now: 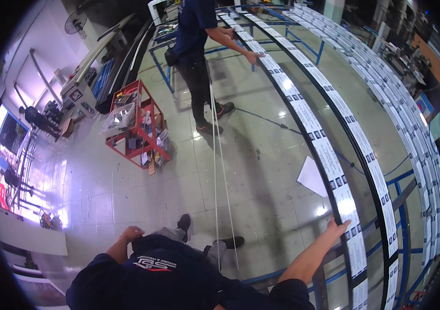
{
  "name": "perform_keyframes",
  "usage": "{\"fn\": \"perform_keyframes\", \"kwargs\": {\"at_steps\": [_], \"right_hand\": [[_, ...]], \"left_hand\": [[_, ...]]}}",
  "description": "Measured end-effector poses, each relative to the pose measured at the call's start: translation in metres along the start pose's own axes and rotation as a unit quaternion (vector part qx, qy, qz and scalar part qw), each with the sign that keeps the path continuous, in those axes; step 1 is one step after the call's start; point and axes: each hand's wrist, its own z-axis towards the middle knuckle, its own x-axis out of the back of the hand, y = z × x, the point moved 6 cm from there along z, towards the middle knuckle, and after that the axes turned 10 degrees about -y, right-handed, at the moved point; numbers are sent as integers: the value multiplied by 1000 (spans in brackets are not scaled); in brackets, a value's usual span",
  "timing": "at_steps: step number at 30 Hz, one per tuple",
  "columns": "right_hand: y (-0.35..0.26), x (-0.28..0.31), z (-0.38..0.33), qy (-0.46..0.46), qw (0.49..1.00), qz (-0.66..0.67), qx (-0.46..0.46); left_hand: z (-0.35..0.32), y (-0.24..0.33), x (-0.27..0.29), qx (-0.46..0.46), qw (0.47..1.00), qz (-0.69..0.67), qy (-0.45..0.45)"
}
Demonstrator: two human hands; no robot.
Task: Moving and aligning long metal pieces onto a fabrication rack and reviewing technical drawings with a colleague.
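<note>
Right hand (337, 226) lies open, fingers flat on the near end of the long dark profile (328, 155); nothing clasped. Profile's long axis runs away along the blue rack (403, 178). Left hand (131, 233) hangs loosely curled, empty, well apart.

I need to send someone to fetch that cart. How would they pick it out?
Start at the long blue racks holding labelled profiles, then cross the tiled floor to the left. The cart stands alone there: a red shelf frame crammed with tools, the only red thing nearby.
</note>
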Motion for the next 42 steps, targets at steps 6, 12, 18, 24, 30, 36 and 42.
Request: {"fn": "perform_keyframes", "kwargs": {"at_steps": [6, 12, 18, 24, 30, 36, 42], "right_hand": [[42, -2, -108, -39, 999, 11, -1], [63, -4, -216, -34, 998, 47, -8], [74, 17, -327, -132, 991, -22, 22], [81, -24, -453, -135, 988, 24, 69], [95, -6, -524, -27, 975, -74, 206], [53, -74, -538, -19, 973, -55, 223], [71, -54, -556, 53, 992, -20, 114]], "left_hand": [[3, 13, -13, 116, 969, -218, -1], [67, -16, -43, -183, 949, 238, -99], [89, 11, 14, 40, 993, -62, -93], [178, 54, 65, -62, 986, -104, -114], [236, 89, 102, -184, 948, -47, -257], [281, 191, 106, -127, 914, 81, -377], [209, 277, 138, 21, 944, 102, -314]]}}
